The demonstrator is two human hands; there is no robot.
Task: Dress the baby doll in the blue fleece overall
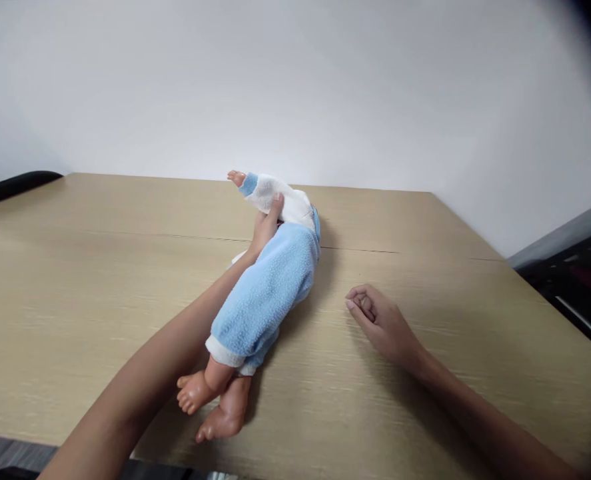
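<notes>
A baby doll (270,287) in fleecy blue trousers and a white top with blue cuffs lies on its side over the table, its bare feet toward me. Its head is hidden from view. My left hand (269,223) grips the doll at the chest, thumb on the white top under the doll's raised arm, the other fingers out of sight. To the right of the doll, apart from it, my right hand (375,320) is held over the table with its fingers curled in; nothing shows in them.
The light wooden table (425,267) has a seam running across it and meets a pale wall (295,87) at the back. A black curved object (20,183) stands at the far left edge. Dark objects (575,273) sit beyond the right edge.
</notes>
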